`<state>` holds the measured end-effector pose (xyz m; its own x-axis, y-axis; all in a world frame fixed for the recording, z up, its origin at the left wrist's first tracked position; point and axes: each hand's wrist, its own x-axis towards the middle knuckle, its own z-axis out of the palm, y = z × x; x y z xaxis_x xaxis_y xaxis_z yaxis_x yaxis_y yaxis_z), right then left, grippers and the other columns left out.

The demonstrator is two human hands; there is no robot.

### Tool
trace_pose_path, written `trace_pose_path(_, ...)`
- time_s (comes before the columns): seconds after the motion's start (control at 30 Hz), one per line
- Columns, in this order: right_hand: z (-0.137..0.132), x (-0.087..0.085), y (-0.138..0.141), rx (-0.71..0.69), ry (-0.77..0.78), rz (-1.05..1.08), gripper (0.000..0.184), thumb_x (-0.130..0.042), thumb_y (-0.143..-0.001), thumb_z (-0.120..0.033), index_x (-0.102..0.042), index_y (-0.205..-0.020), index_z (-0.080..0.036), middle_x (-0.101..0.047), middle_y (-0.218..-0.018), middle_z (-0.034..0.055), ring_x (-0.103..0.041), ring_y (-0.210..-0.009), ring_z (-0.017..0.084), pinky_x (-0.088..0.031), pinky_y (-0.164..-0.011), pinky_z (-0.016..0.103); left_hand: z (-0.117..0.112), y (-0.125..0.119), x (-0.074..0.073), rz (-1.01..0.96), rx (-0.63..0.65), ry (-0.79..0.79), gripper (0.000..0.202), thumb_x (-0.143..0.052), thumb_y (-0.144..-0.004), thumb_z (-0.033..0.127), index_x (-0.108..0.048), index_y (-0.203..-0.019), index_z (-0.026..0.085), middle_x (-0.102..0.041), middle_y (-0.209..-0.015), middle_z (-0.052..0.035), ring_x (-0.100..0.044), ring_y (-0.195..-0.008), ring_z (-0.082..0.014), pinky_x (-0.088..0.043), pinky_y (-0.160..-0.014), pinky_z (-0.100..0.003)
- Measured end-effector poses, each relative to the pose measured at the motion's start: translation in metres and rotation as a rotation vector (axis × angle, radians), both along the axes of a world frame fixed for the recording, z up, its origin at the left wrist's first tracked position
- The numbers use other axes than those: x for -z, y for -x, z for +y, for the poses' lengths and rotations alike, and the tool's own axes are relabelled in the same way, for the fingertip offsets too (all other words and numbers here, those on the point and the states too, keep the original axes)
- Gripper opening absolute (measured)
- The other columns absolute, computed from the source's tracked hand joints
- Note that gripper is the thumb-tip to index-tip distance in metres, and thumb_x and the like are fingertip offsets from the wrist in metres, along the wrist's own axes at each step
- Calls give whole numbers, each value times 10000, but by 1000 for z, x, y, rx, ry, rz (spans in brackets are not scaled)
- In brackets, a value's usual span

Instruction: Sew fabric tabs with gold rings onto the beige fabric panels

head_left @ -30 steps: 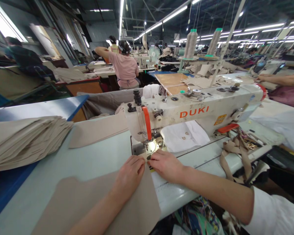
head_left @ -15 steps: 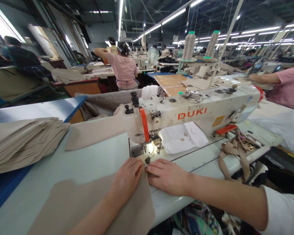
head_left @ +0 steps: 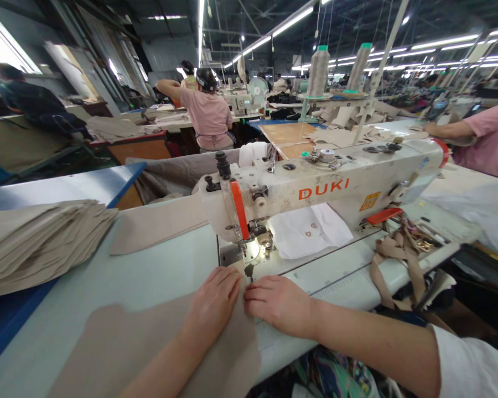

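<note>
The beige cloth (head_left: 120, 342) lies on the pale table (head_left: 170, 276), its far corner just before the sewing machine's (head_left: 315, 185) lit plate (head_left: 251, 251). The left hand (head_left: 216, 298) rests on it and the right hand's (head_left: 280, 304) bunched fingertips touch its edge; whether either pinches it, I can't tell from here.

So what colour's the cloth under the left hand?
The cloth is plain beige, clearest in the head view.

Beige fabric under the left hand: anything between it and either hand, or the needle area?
Nothing visible. The left hand lies on the beige fabric, the right hand is at its edge, and no object shows between the fabric and the needle area.
</note>
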<state>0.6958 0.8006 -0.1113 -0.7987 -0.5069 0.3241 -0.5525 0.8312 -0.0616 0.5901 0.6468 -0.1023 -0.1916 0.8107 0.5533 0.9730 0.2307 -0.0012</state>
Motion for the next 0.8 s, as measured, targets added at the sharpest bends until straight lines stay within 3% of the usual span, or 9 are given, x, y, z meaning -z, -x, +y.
trace_pose_path(0.6, -1, -1, -1, 11, 34, -8, 126, -477, -920, -177, -598, -884, -167, -652, -1011, 47, -541, -1005, 165, -431, -856, 297, 1, 0, 1, -64, -1, -9, 254, -377, -916, 162, -616, -829, 166, -663, -790, -54, -589, -780, -184, -515, -748, -323)
trace_pose_path(0.8, 3, -9, 7, 10, -64, -2, 107, -496, -911, -176, -598, -884, -159, -644, -941, 42, -540, -930, 175, -431, -846, 301, -1, 0, 0, -135, -5, 20, 256, -376, -920, 182, -622, -854, 164, -668, -803, -54, -591, -779, -183, -523, -739, -325)
